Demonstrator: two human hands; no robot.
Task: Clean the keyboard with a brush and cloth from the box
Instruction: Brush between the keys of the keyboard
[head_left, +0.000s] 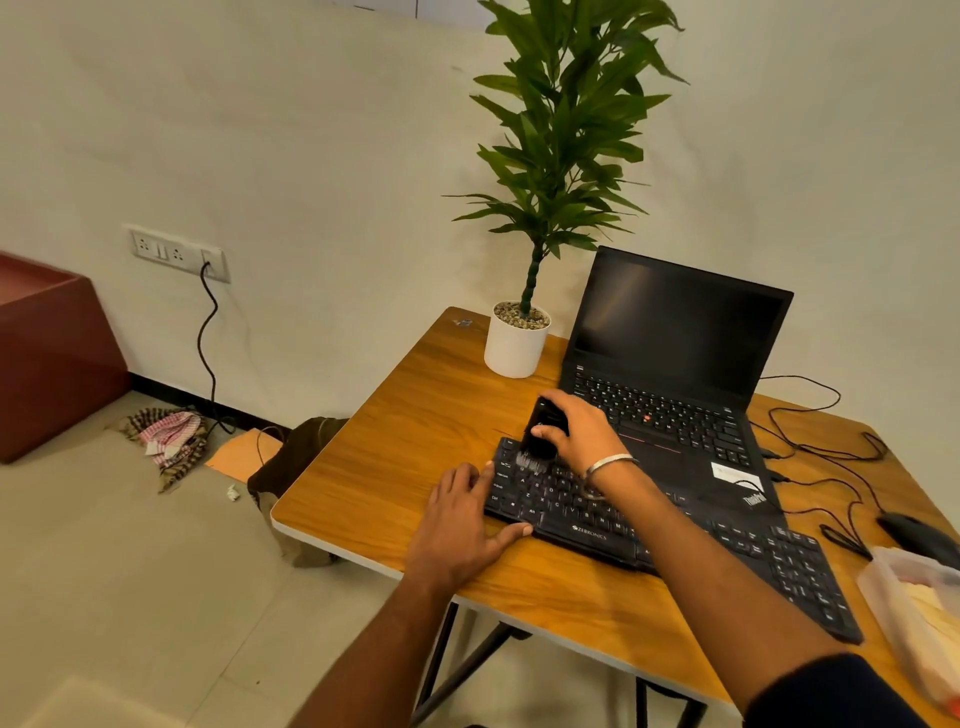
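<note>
1. Brushing stage is underway. The right hand (574, 434) has its fingers curled around a stubby black hand brush (541, 432), whose pale bristle tips are touching the far left corner of the black full-size plastic keyboard (649, 525).
2. The left hand (464, 517) lies flat with its fingers loosely spread. Its fingertips and thumb rest on the keyboard's left end, apparently steadying it.
3. The keyboard lies at an angle on the wooden table (405, 415), just in front of an open black laptop (670, 364).
4. Judging by brush position, only the left corner is being covered. The middle keys and the number pad probably still need doing.
5. The clear plastic box (914, 597) sits at the table's right edge with something pale inside, likely the cloth. The wipe-down has not started.
</note>
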